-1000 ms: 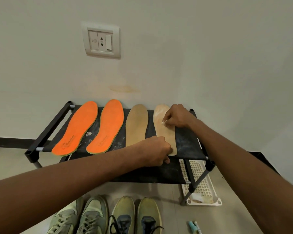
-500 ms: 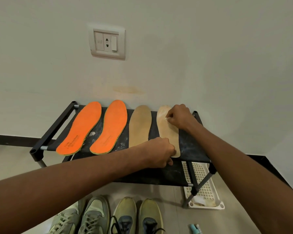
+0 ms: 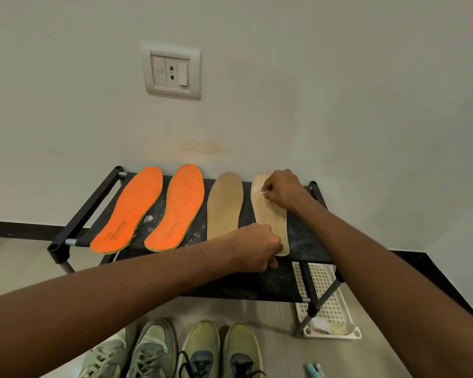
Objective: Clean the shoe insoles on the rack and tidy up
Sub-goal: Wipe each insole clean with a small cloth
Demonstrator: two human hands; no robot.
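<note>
Several insoles lie side by side on a black fabric shoe rack (image 3: 260,285): two orange insoles (image 3: 127,211) (image 3: 176,207) at the left and two tan insoles (image 3: 224,205) (image 3: 271,219) at the right. My right hand (image 3: 281,189) presses a small white wipe (image 3: 263,194) onto the toe end of the rightmost tan insole. My left hand (image 3: 257,248) is closed on that insole's heel end and pins it to the rack. White dust and specks mark the black fabric between the insoles.
Two pairs of worn sneakers (image 3: 131,350) (image 3: 221,350) stand on the floor in front of the rack. A white perforated plastic tray (image 3: 329,304) lies on the floor under the rack's right end. A small teal item (image 3: 313,371) lies near the bottom edge. A wall socket (image 3: 172,72) sits above.
My right hand with the wipe has slid up the rightmost tan insole toward its toe end. The left hand has stayed on the heel.
</note>
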